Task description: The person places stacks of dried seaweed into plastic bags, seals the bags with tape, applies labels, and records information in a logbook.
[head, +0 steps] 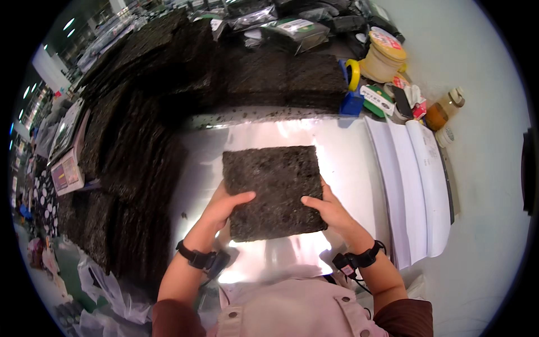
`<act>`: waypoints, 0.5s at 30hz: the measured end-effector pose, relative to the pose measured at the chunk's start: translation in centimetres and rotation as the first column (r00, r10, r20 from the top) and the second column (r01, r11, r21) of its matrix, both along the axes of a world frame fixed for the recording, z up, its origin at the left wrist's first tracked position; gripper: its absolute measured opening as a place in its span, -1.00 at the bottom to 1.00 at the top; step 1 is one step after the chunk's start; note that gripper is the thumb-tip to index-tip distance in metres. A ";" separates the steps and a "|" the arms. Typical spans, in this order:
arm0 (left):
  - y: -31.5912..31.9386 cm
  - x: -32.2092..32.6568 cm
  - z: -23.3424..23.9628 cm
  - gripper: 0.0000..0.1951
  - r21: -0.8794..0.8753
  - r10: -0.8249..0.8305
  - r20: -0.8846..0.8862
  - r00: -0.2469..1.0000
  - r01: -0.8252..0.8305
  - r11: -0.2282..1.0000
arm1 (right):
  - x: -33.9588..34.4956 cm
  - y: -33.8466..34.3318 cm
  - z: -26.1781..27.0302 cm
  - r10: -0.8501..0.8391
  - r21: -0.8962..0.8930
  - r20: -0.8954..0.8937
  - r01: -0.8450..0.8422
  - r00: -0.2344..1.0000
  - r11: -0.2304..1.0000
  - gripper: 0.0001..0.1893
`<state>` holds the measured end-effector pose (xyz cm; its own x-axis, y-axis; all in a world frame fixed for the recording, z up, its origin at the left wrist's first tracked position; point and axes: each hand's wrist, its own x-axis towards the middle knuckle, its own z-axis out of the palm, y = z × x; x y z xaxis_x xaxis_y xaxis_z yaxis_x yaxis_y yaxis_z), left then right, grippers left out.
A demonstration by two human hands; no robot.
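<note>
A square, dark dried seaweed sheet [273, 189], possibly a thin stack, is held between my two hands over a shiny, brightly lit work surface [349, 168]. My left hand [222, 205] grips its left edge, thumb flat on the top face and fingers hidden beneath. On the opposite edge, my right hand [334, 209] pinches it the same way. Tall stacks of seaweed sheets [139, 185] rise close to my left forearm. More stacked sheets [261, 80] stand behind the lit surface, with dark crumbs along their foot.
Right of the surface lie white papers [433, 193]. Beyond them are a bottle of amber liquid [442, 110], a blue tape dispenser [352, 103], a yellow tape roll [353, 75] and a yellow-lidded tub [383, 57]. Packaged bags [294, 31] pile up at the back. Clear plastic bags [111, 290] hang lower left.
</note>
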<state>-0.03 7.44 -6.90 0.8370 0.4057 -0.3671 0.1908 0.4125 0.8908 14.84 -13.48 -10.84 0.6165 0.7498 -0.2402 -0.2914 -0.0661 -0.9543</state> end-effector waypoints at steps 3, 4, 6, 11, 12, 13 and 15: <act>1.1 -0.1 -0.9 -0.39 0.064 0.046 0.040 0.998 -0.048 0.997 | 0.7 0.9 2.0 0.108 0.091 0.088 -0.116 0.990 0.989 -0.19; 1.4 -0.1 -0.8 -0.41 0.068 0.062 0.042 0.997 -0.065 0.996 | 1.9 1.4 1.8 0.016 0.003 -0.075 -0.016 0.997 1.000 -0.19; 1.9 0.1 -0.4 -0.48 0.067 0.100 0.042 0.994 -0.103 0.992 | 9.0 0.9 0.2 -0.231 0.011 0.281 0.238 0.931 0.971 -0.48; 2.3 0.1 -1.3 -0.49 -0.039 0.121 -0.009 0.993 -0.122 0.992 | 28.1 -0.5 -0.3 -0.120 -0.236 0.908 0.725 0.403 0.646 -0.68; 2.3 0.0 -1.0 -0.48 -0.048 0.124 -0.022 0.992 -0.125 0.991 | 29.2 -0.6 -0.2 -0.051 -0.269 0.927 0.753 0.372 0.601 -0.68; 2.3 0.0 -0.8 -0.48 -0.056 0.124 -0.036 0.992 -0.126 0.990 | 30.2 -0.6 -0.1 0.019 -0.296 0.939 0.781 0.342 0.549 -0.68; 2.5 -0.1 -0.9 -0.45 -0.082 0.104 -0.037 0.994 -0.107 0.991 | 31.5 -0.4 -0.1 0.139 -0.368 0.928 0.787 0.347 0.495 -0.68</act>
<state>-0.16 9.95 -7.79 0.7784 0.4576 -0.4298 0.1706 0.5047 0.8463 46.33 -13.90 -10.90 0.9264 0.2511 0.2807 0.3342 -0.8916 -0.3054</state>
